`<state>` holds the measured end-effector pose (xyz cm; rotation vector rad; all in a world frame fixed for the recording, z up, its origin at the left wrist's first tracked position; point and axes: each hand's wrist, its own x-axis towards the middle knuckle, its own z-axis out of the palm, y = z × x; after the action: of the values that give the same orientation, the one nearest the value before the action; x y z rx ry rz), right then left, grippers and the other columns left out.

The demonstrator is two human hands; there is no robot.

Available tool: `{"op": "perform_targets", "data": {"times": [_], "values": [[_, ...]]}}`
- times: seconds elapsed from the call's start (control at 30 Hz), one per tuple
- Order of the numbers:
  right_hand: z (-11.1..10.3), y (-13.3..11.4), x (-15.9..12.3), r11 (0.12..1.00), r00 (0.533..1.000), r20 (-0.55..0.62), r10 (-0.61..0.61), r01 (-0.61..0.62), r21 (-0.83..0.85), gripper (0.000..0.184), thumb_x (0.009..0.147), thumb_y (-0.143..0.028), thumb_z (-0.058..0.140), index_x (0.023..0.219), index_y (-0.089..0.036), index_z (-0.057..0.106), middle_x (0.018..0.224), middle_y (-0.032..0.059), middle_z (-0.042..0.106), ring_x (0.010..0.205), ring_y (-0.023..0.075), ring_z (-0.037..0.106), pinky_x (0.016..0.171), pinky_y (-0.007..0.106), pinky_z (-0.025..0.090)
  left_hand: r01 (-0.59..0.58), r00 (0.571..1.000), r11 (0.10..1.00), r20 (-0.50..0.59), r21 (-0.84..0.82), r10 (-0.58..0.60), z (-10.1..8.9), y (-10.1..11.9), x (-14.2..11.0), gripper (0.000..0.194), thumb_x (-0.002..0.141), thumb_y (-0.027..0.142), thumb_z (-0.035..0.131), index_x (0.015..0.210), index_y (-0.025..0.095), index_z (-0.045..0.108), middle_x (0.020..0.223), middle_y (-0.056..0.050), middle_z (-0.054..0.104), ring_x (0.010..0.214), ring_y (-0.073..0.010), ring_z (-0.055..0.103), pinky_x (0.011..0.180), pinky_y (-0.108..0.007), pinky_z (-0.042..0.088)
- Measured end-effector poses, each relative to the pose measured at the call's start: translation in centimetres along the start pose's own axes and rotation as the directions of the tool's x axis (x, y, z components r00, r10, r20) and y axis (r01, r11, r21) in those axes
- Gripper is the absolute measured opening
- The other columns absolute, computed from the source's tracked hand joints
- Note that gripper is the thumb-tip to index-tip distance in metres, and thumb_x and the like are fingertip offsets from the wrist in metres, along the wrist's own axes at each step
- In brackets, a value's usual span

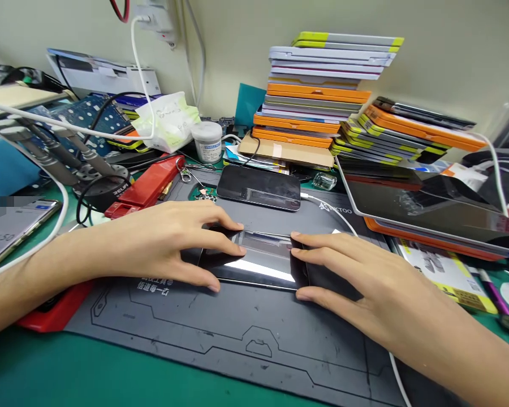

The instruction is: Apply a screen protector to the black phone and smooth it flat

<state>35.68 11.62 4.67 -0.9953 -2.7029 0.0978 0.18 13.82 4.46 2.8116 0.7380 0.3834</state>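
A dark smartphone [258, 263] lies face up and sideways on the grey work mat [220, 333], its glossy screen reflecting light. Around its left end my left hand [186, 240] is closed loosely, with the thumb at the near edge, one fingertip on the glass and another by the far edge. My right hand [352, 265] holds the right end in much the same way. Just beyond lies a second dark phone [258, 186], with a white cable [328, 206] at its right end.
Behind are stacked flat boxes [309, 107], a white tub [207, 141] and a tissue pack [165, 118]. A red tool [152, 183] and a grey stand [97, 175] are at left, beside a lit phone [17, 229]. Tablets [424, 192] lie on the right.
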Motion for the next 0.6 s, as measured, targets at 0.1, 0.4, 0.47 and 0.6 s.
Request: {"op": "perform_targets", "data": {"times": [0.1, 0.4, 0.47, 0.6], "values": [[0.00, -0.02, 0.02, 1.000, 1.000, -0.008, 0.006, -0.006, 0.002, 0.033, 0.103, -0.044, 0.068, 0.131, -0.027, 0.074, 0.140, 0.0084, 0.074, 0.119, 0.0326, 0.075, 0.094, 0.050, 0.066, -0.015, 1.000, 1.000, 0.000, 0.012, 0.015, -0.02, -0.01, 0.02, 0.045, 0.100, 0.053, 0.072, 0.140, 0.031, 0.071, 0.145, -0.012, 0.067, 0.127, -0.0271, 0.069, 0.106, -0.036, 0.056], [-0.37, -0.03, 0.00, 0.997, 0.999, 0.005, -0.047, 0.047, -0.053, 0.036, 0.107, -0.041, 0.062, 0.135, -0.025, 0.075, 0.144, 0.0090, 0.072, 0.124, 0.0332, 0.074, 0.102, 0.055, 0.065, -0.040, 0.999, 0.999, -0.029, 0.015, 0.041, -0.06, -0.10, 0.03, 0.045, 0.098, 0.051, 0.075, 0.139, 0.030, 0.073, 0.144, -0.011, 0.069, 0.126, -0.0265, 0.070, 0.107, -0.034, 0.056], [-0.45, -0.02, 0.03, 0.997, 0.998, 0.006, -0.057, 0.057, -0.057, 0.036, 0.107, -0.041, 0.062, 0.136, -0.025, 0.075, 0.145, 0.0086, 0.072, 0.125, 0.0330, 0.074, 0.104, 0.055, 0.064, -0.026, 0.999, 1.000, -0.028, 0.006, 0.026, -0.09, -0.09, 0.04, 0.047, 0.096, 0.051, 0.078, 0.138, 0.032, 0.073, 0.145, -0.010, 0.069, 0.127, -0.0265, 0.070, 0.108, -0.033, 0.055], [-0.58, -0.06, 0.04, 0.993, 0.996, -0.001, -0.087, 0.086, -0.076, 0.037, 0.107, -0.039, 0.060, 0.137, -0.022, 0.074, 0.145, 0.0088, 0.072, 0.125, 0.0334, 0.074, 0.107, 0.057, 0.064, -0.020, 1.000, 1.000, -0.024, 0.005, 0.020, -0.16, -0.01, 0.03, 0.050, 0.094, 0.053, 0.079, 0.139, 0.032, 0.073, 0.145, -0.010, 0.070, 0.127, -0.0258, 0.070, 0.108, -0.033, 0.055]]}}
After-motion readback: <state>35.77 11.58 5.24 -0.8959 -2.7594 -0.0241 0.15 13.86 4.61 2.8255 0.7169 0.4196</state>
